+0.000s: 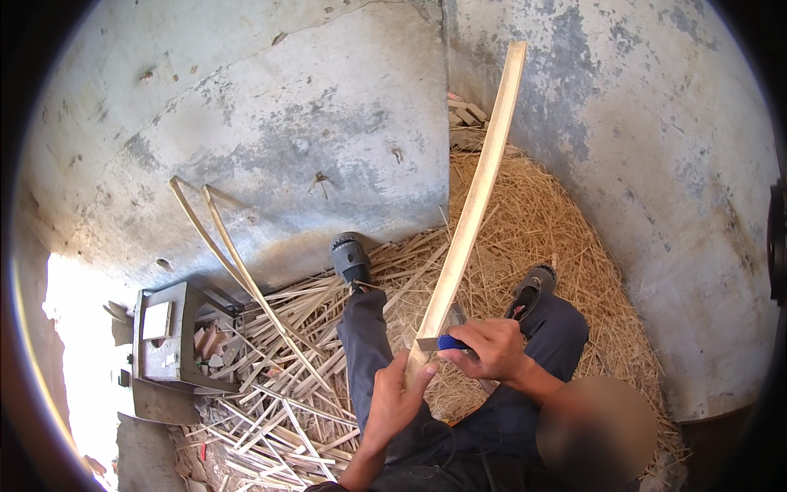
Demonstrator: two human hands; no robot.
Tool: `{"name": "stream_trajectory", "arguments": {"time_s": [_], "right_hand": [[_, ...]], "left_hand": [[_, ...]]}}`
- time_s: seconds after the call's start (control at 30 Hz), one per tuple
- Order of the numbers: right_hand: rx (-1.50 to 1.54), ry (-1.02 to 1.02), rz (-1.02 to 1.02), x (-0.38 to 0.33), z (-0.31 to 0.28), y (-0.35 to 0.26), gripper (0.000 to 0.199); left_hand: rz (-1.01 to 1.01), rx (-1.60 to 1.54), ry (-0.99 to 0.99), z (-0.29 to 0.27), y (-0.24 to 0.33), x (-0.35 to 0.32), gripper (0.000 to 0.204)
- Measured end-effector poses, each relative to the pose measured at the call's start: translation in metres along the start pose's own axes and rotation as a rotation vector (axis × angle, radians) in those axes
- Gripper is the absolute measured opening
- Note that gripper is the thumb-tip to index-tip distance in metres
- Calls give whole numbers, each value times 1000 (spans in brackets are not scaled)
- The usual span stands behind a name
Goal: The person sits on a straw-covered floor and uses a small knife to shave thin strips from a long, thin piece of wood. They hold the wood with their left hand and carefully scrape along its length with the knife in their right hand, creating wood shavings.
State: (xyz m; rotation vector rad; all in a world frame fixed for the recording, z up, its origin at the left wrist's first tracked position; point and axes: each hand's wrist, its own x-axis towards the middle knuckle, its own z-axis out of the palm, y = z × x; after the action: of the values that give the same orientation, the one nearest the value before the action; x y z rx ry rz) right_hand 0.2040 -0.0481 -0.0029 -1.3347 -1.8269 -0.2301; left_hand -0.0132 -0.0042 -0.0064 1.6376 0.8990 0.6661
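Observation:
A long, pale split bamboo strip slants up and away from my lap, its far end near the top of the view. My left hand is closed round its near end, the thumb lying along the strip. My right hand grips a knife with a blue handle. The knife's short flat blade lies across the strip just beyond my left hand and appears to touch it. My right fingers hide part of the handle.
Cut strips litter the floor at left, and thin shavings heap at right. Two long strips lean on the worn wall. A grey box-like stand sits at far left. My shoes rest among the scraps.

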Motion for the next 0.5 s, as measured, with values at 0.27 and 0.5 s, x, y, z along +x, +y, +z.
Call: {"name": "stream_trajectory", "arguments": {"time_s": [0.27, 0.5], "right_hand": [[-103, 36, 2, 11, -13, 23, 30], [-108, 132, 228, 35, -41, 68, 35]], "left_hand": [[-53, -3, -21, -4, 1, -9, 34], [-122, 78, -69, -10, -11, -27, 35]]}}
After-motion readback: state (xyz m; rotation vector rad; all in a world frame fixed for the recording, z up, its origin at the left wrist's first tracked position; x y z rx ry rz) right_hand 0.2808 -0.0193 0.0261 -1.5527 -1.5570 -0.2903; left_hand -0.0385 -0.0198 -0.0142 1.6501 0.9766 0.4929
